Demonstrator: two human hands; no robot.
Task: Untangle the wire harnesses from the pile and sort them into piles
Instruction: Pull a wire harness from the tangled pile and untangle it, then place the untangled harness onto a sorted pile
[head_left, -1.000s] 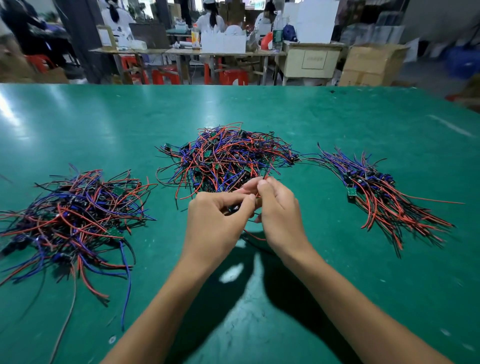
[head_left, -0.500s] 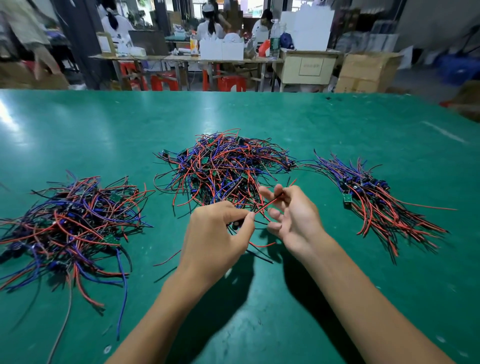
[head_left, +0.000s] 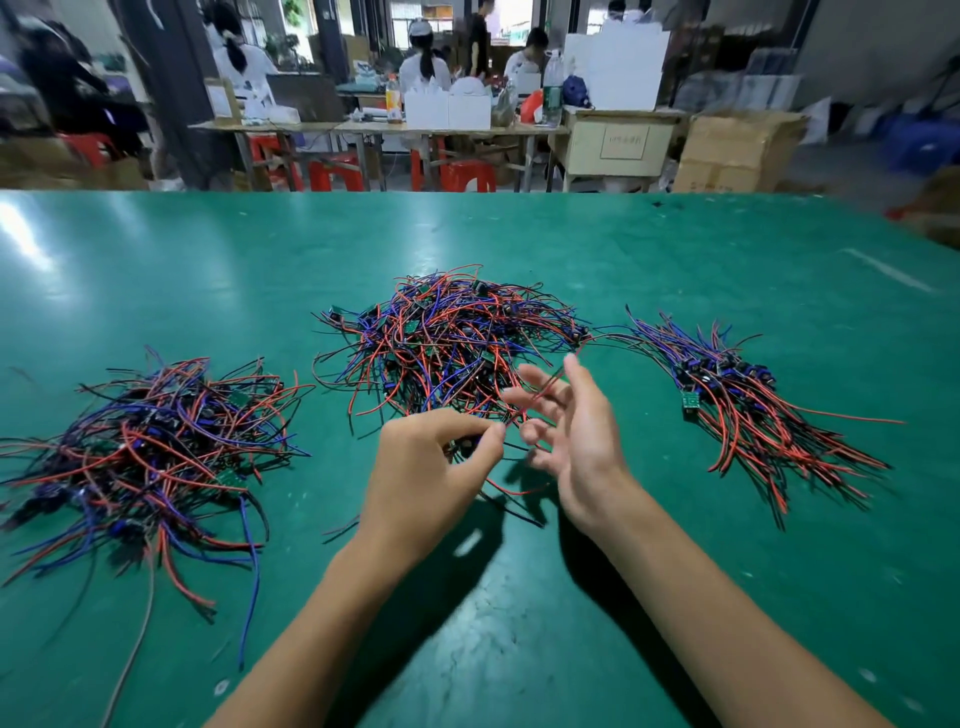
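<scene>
Green matting covers the work table (head_left: 519, 249), which fills most of the view and bears three heaps of red, blue and black wire harnesses. The left pile (head_left: 150, 447), loose and sprawling, lies well to the left of the grip, with long strands trailing toward the near edge. The tangled middle pile (head_left: 447, 338) sits just beyond the grip, its nearest strands reaching the fingertips. The right pile (head_left: 748, 405), with its wires combed roughly parallel and small dark connectors bunched at the far end, lies to the right of the grip, apart from both hands; a small green circuit board (head_left: 691, 402) shows at its near-left side. The left hand (head_left: 431, 478) is curled, thumb and forefinger pinched together on a small dark part of one wire harness (head_left: 519, 483), whose red and black leads trail below and to the right of the pinch onto the table. The right hand (head_left: 576, 436) is just right of the pinch, palm turned inward, fingers spread and only loosely bent; a red lead (head_left: 545, 389) runs up from the pinch across its fingers, and whether any finger clamps it cannot be told. Past the far edge of the table stand benches with seated workers, red stools (head_left: 467, 174) and cardboard boxes (head_left: 732, 150).
</scene>
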